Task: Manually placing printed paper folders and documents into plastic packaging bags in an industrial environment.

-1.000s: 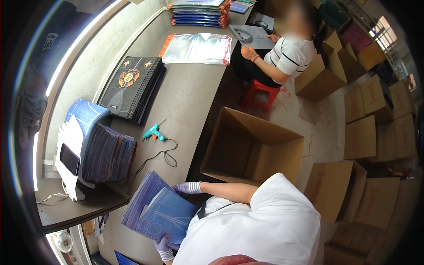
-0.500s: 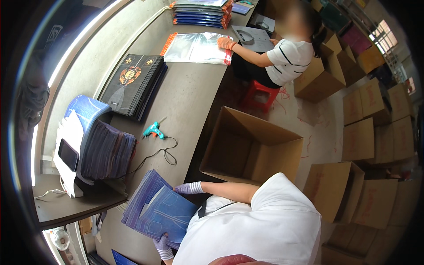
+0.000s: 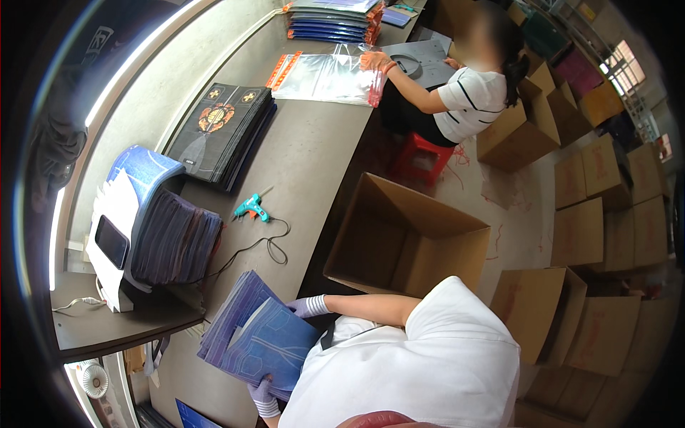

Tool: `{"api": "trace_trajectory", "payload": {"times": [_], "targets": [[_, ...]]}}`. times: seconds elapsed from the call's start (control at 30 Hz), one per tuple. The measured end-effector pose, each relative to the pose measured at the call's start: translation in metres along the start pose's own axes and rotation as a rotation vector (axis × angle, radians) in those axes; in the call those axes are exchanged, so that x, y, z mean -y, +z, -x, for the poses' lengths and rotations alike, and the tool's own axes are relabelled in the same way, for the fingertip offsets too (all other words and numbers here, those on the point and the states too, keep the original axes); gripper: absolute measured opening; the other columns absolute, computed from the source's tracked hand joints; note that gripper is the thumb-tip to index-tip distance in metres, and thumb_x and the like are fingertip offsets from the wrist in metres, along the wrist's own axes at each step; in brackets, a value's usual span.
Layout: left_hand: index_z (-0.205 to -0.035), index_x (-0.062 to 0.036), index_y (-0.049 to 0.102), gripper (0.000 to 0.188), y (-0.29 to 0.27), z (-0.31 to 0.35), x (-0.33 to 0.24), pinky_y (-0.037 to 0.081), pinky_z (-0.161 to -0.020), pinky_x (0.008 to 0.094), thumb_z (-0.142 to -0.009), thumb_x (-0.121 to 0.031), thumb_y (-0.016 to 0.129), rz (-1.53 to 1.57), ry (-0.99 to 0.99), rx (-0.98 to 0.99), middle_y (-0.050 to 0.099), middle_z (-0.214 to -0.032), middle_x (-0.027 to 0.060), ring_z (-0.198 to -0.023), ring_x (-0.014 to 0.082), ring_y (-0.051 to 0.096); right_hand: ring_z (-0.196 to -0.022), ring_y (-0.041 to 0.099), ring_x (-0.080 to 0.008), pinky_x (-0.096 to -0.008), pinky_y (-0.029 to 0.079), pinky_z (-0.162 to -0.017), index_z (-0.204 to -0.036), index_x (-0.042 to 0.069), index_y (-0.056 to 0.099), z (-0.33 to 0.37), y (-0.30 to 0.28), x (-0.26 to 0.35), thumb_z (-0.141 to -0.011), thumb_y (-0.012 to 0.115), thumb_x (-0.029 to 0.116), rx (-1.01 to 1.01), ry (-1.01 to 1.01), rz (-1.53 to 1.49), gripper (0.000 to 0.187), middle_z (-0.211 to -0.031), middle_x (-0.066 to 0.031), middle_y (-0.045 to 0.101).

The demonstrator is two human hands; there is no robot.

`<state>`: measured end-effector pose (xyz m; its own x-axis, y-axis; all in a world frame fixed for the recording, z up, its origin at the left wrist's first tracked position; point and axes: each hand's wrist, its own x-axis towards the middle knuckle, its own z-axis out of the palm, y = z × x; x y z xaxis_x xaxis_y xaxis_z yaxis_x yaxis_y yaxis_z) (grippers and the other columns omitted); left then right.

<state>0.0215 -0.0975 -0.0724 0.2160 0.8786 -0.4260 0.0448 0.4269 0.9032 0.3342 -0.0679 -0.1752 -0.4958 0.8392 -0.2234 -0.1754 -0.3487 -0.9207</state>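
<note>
A fanned stack of flat blue and purple denim-print pieces (image 3: 275, 339), with pockets and stitching printed on them, lies against the front of my white shirt. My left hand (image 3: 263, 396), in a pale purple glove with a striped cuff, is closed on its lower edge. My gloved right hand (image 3: 308, 307) grips the far edge near the corner, its fingers partly hidden by the pieces. Beyond the stack, a teal glue gun (image 3: 252, 207) with a black cord rests on the grey table (image 3: 300, 153).
A curved pile of denim-print pieces (image 3: 178, 239) stands beside a phone (image 3: 112, 241) on white paper. Farther along are black printed pieces (image 3: 217, 128) and clear plastic bags (image 3: 321, 77). An open carton (image 3: 407, 235) stands right; a co-worker (image 3: 467, 96) sits on a red stool (image 3: 421, 158).
My hands keep hold of the stack, nearly still; the right hand has shifted slightly. The co-worker's gloved hand has moved a little, lifting the edge of the clear bags. The view has shifted slightly.
</note>
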Motion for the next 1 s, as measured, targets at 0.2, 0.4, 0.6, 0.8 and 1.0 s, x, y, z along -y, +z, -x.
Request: {"api": "trace_trajectory", "payload": {"times": [0.2, 0.4, 0.6, 0.8, 1.0], "targets": [[-0.114, 0.0028, 0.052, 0.055, 0.007, 0.001, -0.006, 0.042, -0.084, 0.0340, -0.061, -0.002, 0.066, 0.038, 0.000, 0.026, 0.058, -0.106, 0.0110, -0.094, 0.0232, 0.054, -0.117, 0.044, -0.0230, -0.0333, 0.034, -0.099, -0.133, 0.001, 0.035, -0.008, -0.003, -0.017, -0.075, 0.066, 0.046, 0.059, 0.038, 0.011, 0.080, -0.128, -0.0142, 0.048], [-0.113, 0.0029, 0.052, 0.053, 0.001, -0.001, -0.004, 0.043, -0.083, 0.0340, -0.062, -0.001, 0.067, 0.011, -0.023, 0.014, 0.058, -0.105, 0.0115, -0.094, 0.0235, 0.055, -0.115, 0.046, -0.0225, -0.0331, 0.036, -0.098, -0.130, 0.000, 0.039, -0.010, 0.000, -0.022, -0.076, 0.065, 0.043, 0.006, 0.018, 0.018, 0.073, -0.124, -0.0146, 0.051], [-0.114, 0.0032, 0.051, 0.055, 0.003, -0.004, -0.005, 0.044, -0.082, 0.0342, -0.061, -0.001, 0.068, 0.054, -0.018, 0.006, 0.058, -0.104, 0.0118, -0.092, 0.0232, 0.055, -0.111, 0.047, -0.0202, -0.0316, 0.037, -0.096, -0.129, 0.002, 0.042, -0.012, -0.001, -0.012, -0.079, 0.062, 0.037, 0.019, 0.041, 0.069, 0.063, -0.123, -0.0110, 0.052], [-0.114, 0.0032, 0.051, 0.055, 0.010, -0.010, -0.015, 0.044, -0.082, 0.0338, -0.062, -0.003, 0.069, 0.030, -0.031, 0.024, 0.058, -0.105, 0.0117, -0.091, 0.0232, 0.055, -0.108, 0.048, -0.0189, -0.0310, 0.037, -0.095, -0.125, 0.002, 0.046, -0.010, -0.005, -0.007, -0.080, 0.062, 0.036, 0.001, 0.098, 0.033, 0.059, -0.120, -0.0107, 0.055], [-0.115, 0.0022, 0.051, 0.057, 0.007, -0.005, -0.011, 0.046, -0.078, 0.0333, -0.061, -0.007, 0.068, 0.036, 0.014, -0.023, 0.058, -0.102, 0.0102, -0.090, 0.0220, 0.055, -0.109, 0.050, -0.0199, -0.0319, 0.037, -0.097, -0.127, -0.002, 0.042, -0.022, 0.006, -0.019, -0.079, 0.065, 0.032, 0.024, -0.127, -0.127, 0.062, -0.119, -0.0129, 0.054]]}}
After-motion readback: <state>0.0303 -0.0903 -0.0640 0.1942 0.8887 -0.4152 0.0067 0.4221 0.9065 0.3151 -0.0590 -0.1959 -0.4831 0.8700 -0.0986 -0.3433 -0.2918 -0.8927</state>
